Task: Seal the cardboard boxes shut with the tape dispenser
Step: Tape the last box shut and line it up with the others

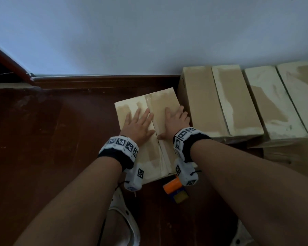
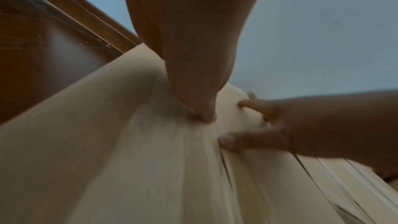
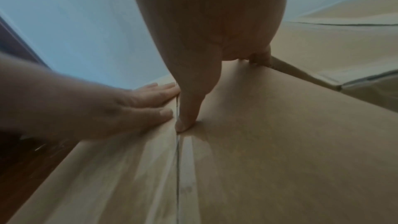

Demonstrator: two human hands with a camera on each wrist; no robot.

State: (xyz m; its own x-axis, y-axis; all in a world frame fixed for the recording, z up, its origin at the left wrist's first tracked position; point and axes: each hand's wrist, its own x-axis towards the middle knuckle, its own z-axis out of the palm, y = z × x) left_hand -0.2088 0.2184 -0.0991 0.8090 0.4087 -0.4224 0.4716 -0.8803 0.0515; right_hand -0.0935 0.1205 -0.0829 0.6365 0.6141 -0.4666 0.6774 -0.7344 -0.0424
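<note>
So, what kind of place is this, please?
Probably a room in a home or small storeroom used for packing. There is a dark wooden floor, a plain pale wall with a wooden skirting board, and cardboard boxes lined along it.

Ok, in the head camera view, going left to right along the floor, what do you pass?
Bare wooden floor → left hand → right hand, both flat on the small cardboard box → two bigger boxes by the wall, nearer box, farther box.

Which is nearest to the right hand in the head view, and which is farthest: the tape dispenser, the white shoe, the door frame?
From the right hand:
1. Tape dispenser, on the floor just below the wrist.
2. White shoe, lower left, by the left forearm.
3. Door frame, far left by the wall.
</note>
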